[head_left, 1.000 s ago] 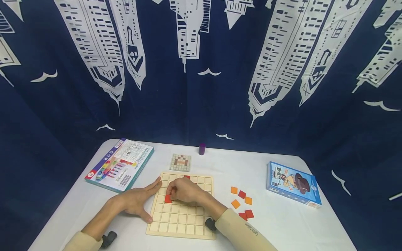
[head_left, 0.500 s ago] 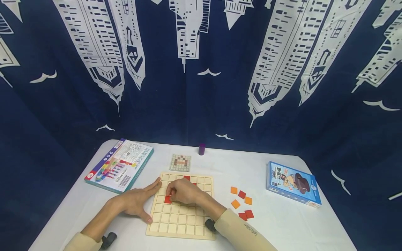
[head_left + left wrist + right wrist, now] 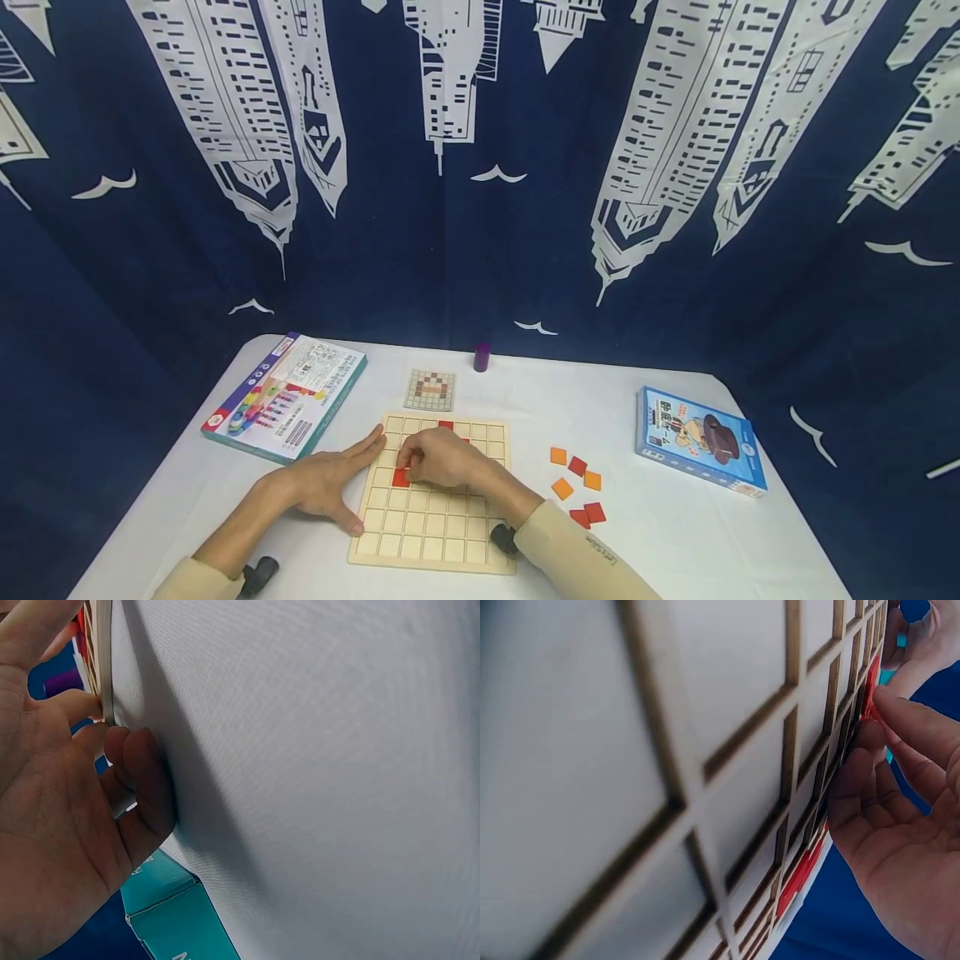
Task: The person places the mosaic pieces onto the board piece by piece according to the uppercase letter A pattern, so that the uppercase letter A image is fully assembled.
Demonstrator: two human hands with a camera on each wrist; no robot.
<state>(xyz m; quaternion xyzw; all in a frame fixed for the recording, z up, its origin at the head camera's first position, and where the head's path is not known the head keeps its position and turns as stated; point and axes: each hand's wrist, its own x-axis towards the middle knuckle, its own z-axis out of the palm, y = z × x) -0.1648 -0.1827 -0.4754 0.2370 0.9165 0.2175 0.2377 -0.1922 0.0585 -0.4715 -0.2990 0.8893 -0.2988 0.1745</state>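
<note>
A pale wooden grid board (image 3: 412, 522) lies on the white table. My right hand (image 3: 444, 457) reaches over it, thumb and forefinger pinching at a red square tile (image 3: 871, 684) in the board's left part. In the head view, a red tile (image 3: 401, 477) shows just beside these fingertips, and the hand covers the cells under it. More red tiles (image 3: 446, 425) sit near the board's far edge, partly hidden behind the hand. My left hand (image 3: 322, 483) is spread flat at the board's left edge, forefinger and thumb touching its rim.
Loose orange tiles (image 3: 562, 488) and red tiles (image 3: 595, 511) lie right of the board. A pattern card (image 3: 431, 390) and a purple cylinder (image 3: 482, 357) are behind it. A teal-sided box (image 3: 288, 396) lies at the left, a blue box (image 3: 701, 439) at the right.
</note>
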